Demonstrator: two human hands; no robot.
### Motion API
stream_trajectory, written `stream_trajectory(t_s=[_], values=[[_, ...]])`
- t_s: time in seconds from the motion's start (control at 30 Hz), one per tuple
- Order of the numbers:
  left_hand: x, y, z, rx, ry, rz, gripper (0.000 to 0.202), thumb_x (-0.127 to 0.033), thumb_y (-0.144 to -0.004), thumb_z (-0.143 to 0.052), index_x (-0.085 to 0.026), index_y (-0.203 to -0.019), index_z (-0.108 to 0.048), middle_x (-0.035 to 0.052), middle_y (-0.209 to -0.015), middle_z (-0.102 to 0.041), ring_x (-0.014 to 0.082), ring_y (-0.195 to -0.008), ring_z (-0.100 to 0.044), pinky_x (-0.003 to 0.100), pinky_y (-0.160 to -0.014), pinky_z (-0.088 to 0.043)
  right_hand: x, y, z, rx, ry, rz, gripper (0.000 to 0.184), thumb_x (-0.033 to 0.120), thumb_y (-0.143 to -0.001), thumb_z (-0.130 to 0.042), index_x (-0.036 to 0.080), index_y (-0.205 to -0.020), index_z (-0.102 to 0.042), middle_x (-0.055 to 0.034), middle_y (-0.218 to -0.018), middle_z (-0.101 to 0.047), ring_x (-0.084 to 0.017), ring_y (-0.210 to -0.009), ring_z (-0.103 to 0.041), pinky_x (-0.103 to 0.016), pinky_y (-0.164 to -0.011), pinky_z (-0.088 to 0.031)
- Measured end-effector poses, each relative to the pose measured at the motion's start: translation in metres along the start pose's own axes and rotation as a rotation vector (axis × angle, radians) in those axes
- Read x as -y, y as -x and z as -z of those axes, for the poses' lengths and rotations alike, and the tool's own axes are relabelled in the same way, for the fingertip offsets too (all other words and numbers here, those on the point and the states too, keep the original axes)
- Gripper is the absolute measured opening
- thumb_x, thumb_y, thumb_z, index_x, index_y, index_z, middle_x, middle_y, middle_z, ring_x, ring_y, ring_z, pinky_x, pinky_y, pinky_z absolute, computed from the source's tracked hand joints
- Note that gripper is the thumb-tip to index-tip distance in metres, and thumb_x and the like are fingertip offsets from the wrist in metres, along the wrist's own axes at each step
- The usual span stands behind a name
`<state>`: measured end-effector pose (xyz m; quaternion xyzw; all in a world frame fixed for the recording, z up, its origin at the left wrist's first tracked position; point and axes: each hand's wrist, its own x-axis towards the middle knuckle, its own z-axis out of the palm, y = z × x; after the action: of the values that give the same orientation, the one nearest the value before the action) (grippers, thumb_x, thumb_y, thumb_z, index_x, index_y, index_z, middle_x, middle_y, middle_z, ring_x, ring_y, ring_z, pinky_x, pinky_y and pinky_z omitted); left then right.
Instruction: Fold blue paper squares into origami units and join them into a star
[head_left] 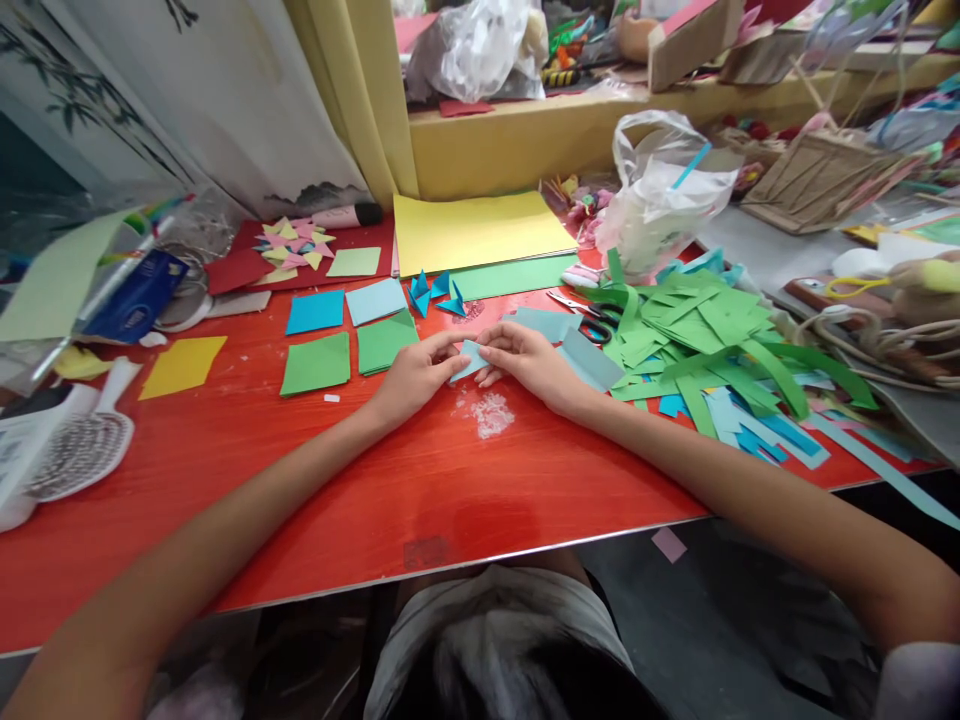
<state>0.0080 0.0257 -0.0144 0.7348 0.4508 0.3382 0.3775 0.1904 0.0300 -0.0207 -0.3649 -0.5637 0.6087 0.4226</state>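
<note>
Both hands meet over a small light blue folded paper (470, 358) on the red table (315, 480). My left hand (417, 374) pinches its left side with curled fingers. My right hand (525, 360) presses and grips its right side, fingers together. Just beyond lie several folded blue paper pieces (437, 293), and light blue sheets (577, 350) lie under and beside my right hand.
Green (316, 363), blue (315, 312) and yellow (182, 366) paper squares lie to the left. A heap of green paper strips (712, 340) and scissors (589, 315) sit to the right. Yellow sheets (480, 230) and a plastic bag (660, 200) lie behind. A white fan (71, 455) is at far left.
</note>
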Motion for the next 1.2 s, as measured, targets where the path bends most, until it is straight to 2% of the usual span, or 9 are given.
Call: stream_trajectory(t_s=[0.13, 0.23, 0.3, 0.4, 0.67, 0.83, 0.9, 1.0, 1.2], values=[[-0.002, 0.002, -0.001, -0.069, -0.062, -0.062, 0.030, -0.031, -0.086, -0.053, -0.021, -0.114, -0.059, -0.0025, -0.071, -0.050, 0.0102, -0.066, -0.046, 0.023, -0.063, -0.035, -0.003, -0.003, 0.004, 0.166, 0.087, -0.033, 0.022, 0.036, -0.084, -0.062, 0.015, -0.082, -0.055, -0.0002, -0.065, -0.065, -0.011, -0.051, -0.064, -0.022, -0.050, -0.055], [-0.002, 0.002, -0.002, -0.050, -0.109, -0.023, 0.021, -0.036, -0.086, -0.053, -0.018, -0.094, -0.061, -0.0028, -0.067, -0.050, 0.0100, -0.061, -0.045, 0.023, -0.059, -0.034, -0.006, -0.003, 0.004, 0.147, 0.089, 0.028, 0.029, 0.043, -0.083, -0.062, 0.015, -0.080, -0.055, 0.0001, -0.066, -0.065, -0.010, -0.051, -0.064, -0.021, -0.050, -0.054], [-0.002, 0.002, -0.002, -0.045, -0.155, 0.013, 0.024, -0.039, -0.087, -0.052, -0.017, -0.078, -0.058, -0.0032, -0.061, -0.050, 0.0096, -0.058, -0.043, 0.024, -0.058, -0.032, -0.006, -0.002, 0.003, 0.134, 0.093, 0.039, 0.031, 0.045, -0.082, -0.061, 0.015, -0.079, -0.054, 0.0005, -0.065, -0.065, -0.010, -0.050, -0.064, -0.021, -0.048, -0.053], [-0.001, 0.002, -0.001, -0.081, -0.181, 0.019, 0.028, -0.038, -0.087, -0.051, -0.017, -0.070, -0.054, -0.0037, -0.057, -0.048, 0.0087, -0.055, -0.041, 0.024, -0.057, -0.031, -0.005, -0.001, 0.001, 0.140, 0.095, 0.034, 0.032, 0.046, -0.083, -0.060, 0.016, -0.077, -0.052, -0.0001, -0.066, -0.065, -0.010, -0.050, -0.065, -0.021, -0.048, -0.053], [0.002, -0.001, -0.001, -0.053, 0.056, -0.001, 0.015, -0.029, -0.086, -0.054, -0.017, -0.094, -0.059, -0.0026, -0.069, -0.056, 0.0076, -0.057, -0.053, 0.023, -0.062, -0.044, -0.001, -0.002, 0.000, 0.019, 0.069, 0.026, 0.022, 0.032, -0.090, -0.055, 0.015, -0.078, -0.052, -0.0006, -0.061, -0.064, -0.011, -0.054, -0.065, -0.020, -0.050, -0.053], [0.002, 0.000, -0.003, -0.092, 0.274, 0.054, 0.022, -0.026, -0.082, -0.060, -0.016, -0.101, -0.058, -0.0013, -0.064, -0.061, 0.0102, -0.051, -0.059, 0.022, -0.047, -0.049, 0.001, -0.005, 0.010, 0.006, 0.107, 0.033, 0.008, 0.018, -0.087, -0.058, 0.013, -0.080, -0.057, -0.0019, -0.066, -0.066, -0.011, -0.057, -0.067, -0.022, -0.056, -0.056], [0.000, 0.001, -0.002, -0.103, 0.310, 0.066, 0.024, -0.024, -0.080, -0.062, -0.016, -0.103, -0.058, -0.0011, -0.065, -0.063, 0.0116, -0.052, -0.063, 0.021, -0.047, -0.052, 0.002, -0.006, 0.014, 0.011, 0.097, 0.054, 0.005, 0.019, -0.085, -0.059, 0.015, -0.085, -0.057, -0.0005, -0.066, -0.066, -0.011, -0.057, -0.067, -0.022, -0.058, -0.057], [-0.004, 0.003, -0.002, -0.114, 0.337, 0.076, 0.024, -0.025, -0.081, -0.062, -0.016, -0.102, -0.060, -0.0011, -0.065, -0.065, 0.0125, -0.055, -0.067, 0.021, -0.051, -0.056, 0.004, -0.003, 0.015, 0.003, 0.055, 0.078, 0.016, 0.021, -0.083, -0.063, 0.019, -0.097, -0.054, 0.0024, -0.066, -0.066, -0.012, -0.056, -0.067, -0.023, -0.055, -0.057], [-0.008, 0.004, 0.000, -0.079, 0.383, 0.094, 0.028, -0.026, -0.081, -0.064, -0.018, -0.108, -0.062, -0.0008, -0.069, -0.067, 0.0128, -0.056, -0.068, 0.020, -0.051, -0.057, 0.012, 0.006, 0.013, -0.017, 0.043, 0.078, 0.014, 0.022, -0.084, -0.061, 0.022, -0.095, -0.053, 0.0030, -0.068, -0.066, -0.012, -0.057, -0.067, -0.023, -0.053, -0.054]])
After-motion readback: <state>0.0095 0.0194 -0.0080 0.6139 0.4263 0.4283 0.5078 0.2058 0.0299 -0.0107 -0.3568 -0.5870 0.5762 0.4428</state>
